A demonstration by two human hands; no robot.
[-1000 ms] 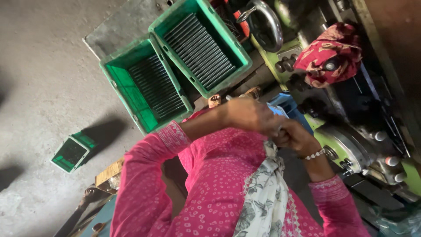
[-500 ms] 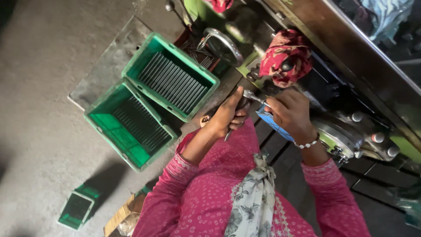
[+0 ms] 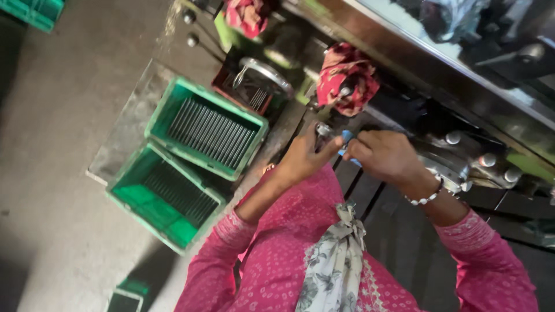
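Note:
My left hand (image 3: 305,157) pinches a small shiny metal piece (image 3: 321,130) between thumb and fingers. My right hand (image 3: 386,155), with a bead bracelet at the wrist, is closed on a small blue object (image 3: 347,137) and touches the left hand's fingertips. Both hands meet just in front of a machine knob wrapped in red patterned cloth (image 3: 347,78). Pink sleeves cover both forearms. What the blue object is cannot be made out.
Two green plastic crates (image 3: 173,101) (image 3: 130,193) holding rows of thin metal rods stand on a metal sheet on the floor at left. A dark machine bed with round knobs (image 3: 454,137) runs behind the hands. A small green box (image 3: 124,300) lies at the bottom.
The view has swung, so the crates now sit further left. My hands stay joined and have come closer to the red cloth knob; the left fingers now pinch the metal piece.

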